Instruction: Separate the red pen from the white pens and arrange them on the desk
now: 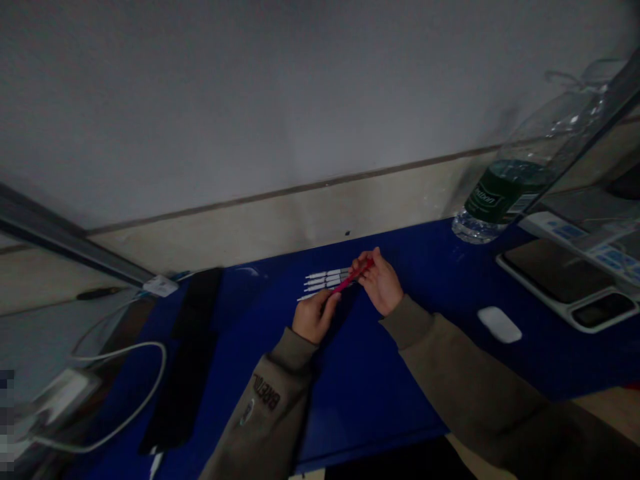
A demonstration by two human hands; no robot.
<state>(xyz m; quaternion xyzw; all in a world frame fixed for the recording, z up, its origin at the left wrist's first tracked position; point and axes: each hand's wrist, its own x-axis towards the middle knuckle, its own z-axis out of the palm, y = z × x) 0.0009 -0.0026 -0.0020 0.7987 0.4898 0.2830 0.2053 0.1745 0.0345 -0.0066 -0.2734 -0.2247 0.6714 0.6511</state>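
In the head view, my right hand point(380, 283) pinches the upper end of a red pen point(351, 277), and my left hand point(315, 317) closes narrowly on its lower end. Four white sticks point(320, 281) lie just beside it at 9 o'clock on the blue tabletop point(380, 380); a white mouse point(499, 325) sits at 4 o'clock, a water bottle point(505, 193) at 2.

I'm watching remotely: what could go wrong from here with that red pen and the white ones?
The left hand sits close beside the row of white pens, so a slip could scatter them across the blue tabletop. The red pen, held between that hand and the right hand, might drop if either grip loosens.
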